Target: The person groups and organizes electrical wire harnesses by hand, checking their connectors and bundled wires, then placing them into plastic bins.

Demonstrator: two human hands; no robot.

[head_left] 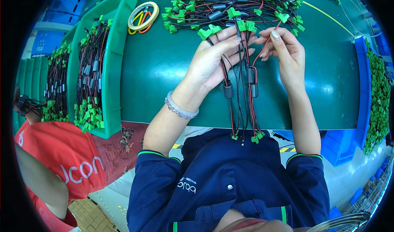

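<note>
My left hand (207,63) is closed around a bunch of black and red cable harnesses (228,90) with green plug connectors at both ends and dark cylinders along the wires. Their lower ends hang down to the table's front edge. Beside it, my right hand (287,55) pinches a red wire (258,58) between thumb and fingers; a green connector (282,17) shows just above these fingers. Beyond both hands lies a big pile of similar harnesses (217,6) on the green table (164,72).
A tape roll (154,15) lies over yellow- and orange-handled tools at the back left. Green bins (113,59) of harnesses stand left. At right, a blue bin (363,88) holds many green connectors (376,100). A person in a red shirt (61,150) is at left.
</note>
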